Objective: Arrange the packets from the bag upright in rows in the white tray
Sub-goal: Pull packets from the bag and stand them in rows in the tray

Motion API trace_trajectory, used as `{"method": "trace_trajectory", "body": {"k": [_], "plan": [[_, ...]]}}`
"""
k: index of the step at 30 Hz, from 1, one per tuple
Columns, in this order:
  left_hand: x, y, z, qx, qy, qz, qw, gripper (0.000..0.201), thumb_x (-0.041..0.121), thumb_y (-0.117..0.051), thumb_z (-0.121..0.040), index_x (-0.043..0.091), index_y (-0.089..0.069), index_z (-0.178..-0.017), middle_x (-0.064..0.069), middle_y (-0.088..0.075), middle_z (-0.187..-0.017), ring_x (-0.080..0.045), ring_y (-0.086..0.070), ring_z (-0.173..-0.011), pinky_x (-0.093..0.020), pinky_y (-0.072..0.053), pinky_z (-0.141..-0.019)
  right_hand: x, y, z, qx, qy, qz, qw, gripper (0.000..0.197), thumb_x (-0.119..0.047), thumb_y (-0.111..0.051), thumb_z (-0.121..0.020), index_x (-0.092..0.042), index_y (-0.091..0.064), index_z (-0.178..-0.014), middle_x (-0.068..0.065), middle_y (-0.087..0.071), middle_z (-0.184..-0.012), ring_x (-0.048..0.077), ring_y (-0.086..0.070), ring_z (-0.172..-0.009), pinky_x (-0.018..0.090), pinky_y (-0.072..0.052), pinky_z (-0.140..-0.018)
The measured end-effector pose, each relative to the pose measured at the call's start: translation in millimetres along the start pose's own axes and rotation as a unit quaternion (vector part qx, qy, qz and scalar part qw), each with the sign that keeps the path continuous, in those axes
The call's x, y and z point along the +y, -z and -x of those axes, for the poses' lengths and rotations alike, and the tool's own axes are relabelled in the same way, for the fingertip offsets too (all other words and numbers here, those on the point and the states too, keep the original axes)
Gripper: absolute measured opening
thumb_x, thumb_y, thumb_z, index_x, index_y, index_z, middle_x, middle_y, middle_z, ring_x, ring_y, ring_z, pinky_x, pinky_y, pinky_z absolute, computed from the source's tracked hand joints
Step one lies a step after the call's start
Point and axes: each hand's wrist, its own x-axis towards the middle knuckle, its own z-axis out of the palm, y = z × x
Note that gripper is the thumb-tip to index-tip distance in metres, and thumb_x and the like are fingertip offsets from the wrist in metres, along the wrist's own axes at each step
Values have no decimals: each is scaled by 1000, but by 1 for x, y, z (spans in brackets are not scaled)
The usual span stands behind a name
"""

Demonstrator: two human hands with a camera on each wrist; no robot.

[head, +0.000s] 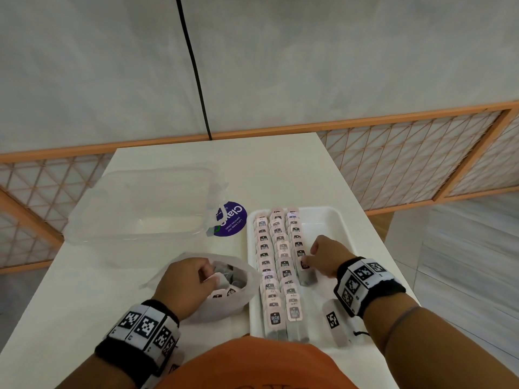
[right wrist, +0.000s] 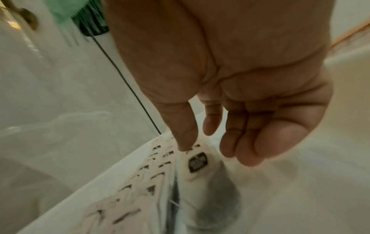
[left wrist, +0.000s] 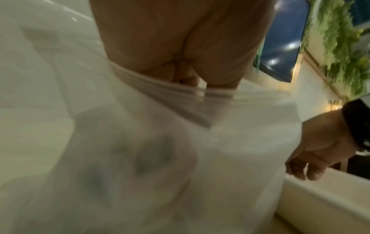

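The white tray (head: 345, 228) lies at the right on the table, with three rows of pink-tagged packets (head: 276, 265) standing in it. My right hand (head: 311, 255) is inside the tray at the third row. Its thumb tip touches the top of the nearest packet (right wrist: 197, 163) while the other fingers (right wrist: 240, 142) hang loosely curled, apart from it. The thin white bag (head: 238, 299) lies left of the tray with several packets inside. My left hand (head: 207, 273) reaches into its mouth, fingers curled around a packet. In the left wrist view the bag (left wrist: 140, 158) hides those fingertips.
A clear plastic box (head: 140, 209) lies at the table's back left, and a round purple sticker (head: 231, 219) sits beside it. The right half of the tray floor (head: 331, 220) is bare. A white marker strip (head: 334, 321) hangs under my right wrist. An orange lattice railing (head: 421, 164) runs behind the table.
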Motion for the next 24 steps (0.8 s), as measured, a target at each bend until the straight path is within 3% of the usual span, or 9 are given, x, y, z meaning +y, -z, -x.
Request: {"method": "trace_trajectory", "body": {"k": [3, 6, 10, 13, 15, 20, 24], "plan": [[5, 9, 6, -8, -39, 41, 998, 17, 20, -71, -82, 22, -59, -70, 3, -64, -66, -8, -59, -60, -20, -49, -59, -15, 4, 13, 34, 78, -42, 995, 14, -31, -60, -89, -19, -52, -89, -5, -60, -86, 8, -52, -71, 19, -38, -57], [11, 16, 12, -9, -63, 74, 995, 16, 15, -67, -85, 30, -64, -79, 7, -65, -71, -6, -60, -65, -13, -47, -58, -34, 5, 33, 43, 198, -71, 977, 16, -32, -63, -88, -22, -55, -78, -12, -58, -76, 4, -50, -68, 18, -38, -61], [25, 27, 16, -9, -86, 118, 989, 18, 12, -66, -86, 30, -69, -88, 18, -66, -78, -5, -61, -67, -9, -45, -57, -61, -1, 61, 3, 313, -111, 943, 7, -33, -65, -87, -26, -66, -85, -16, -63, -76, -3, -54, -67, 13, -43, -69], [34, 33, 16, 7, -88, 161, 983, 19, 14, -75, -78, 32, -69, -80, 2, -66, -73, -11, -61, -60, -16, -49, -56, -74, -12, 72, -10, 371, -119, 921, 17, -35, -68, -86, -30, -68, -102, -18, -62, -82, -2, -55, -68, 11, -43, -71], [40, 35, 17, 20, -88, 186, 978, 18, 16, -81, -72, 26, -67, -74, -4, -67, -70, -13, -61, -57, -20, -51, -55, -78, -17, 75, -4, 392, -129, 911, 23, -34, -68, -86, -27, -68, -108, -18, -62, -87, 0, -56, -68, 10, -44, -70], [42, 35, 20, 12, -89, 244, 966, 18, 10, -76, -76, 25, -66, -75, -8, -68, -71, -17, -65, -59, -23, -53, -55, -74, -19, 77, 15, 406, -148, 902, 13, -28, -71, -84, -24, -72, -96, -16, -63, -86, 6, -56, -72, 17, -46, -69], [41, 31, 22, 3, -101, 187, 977, 9, 19, -67, -85, 22, -66, -77, -1, -69, -73, -13, -66, -62, -23, -54, -59, -67, -11, 77, 28, 388, -124, 913, 7, -25, -65, -89, -27, -64, -82, -17, -59, -73, -2, -53, -67, 9, -39, -63]]}}
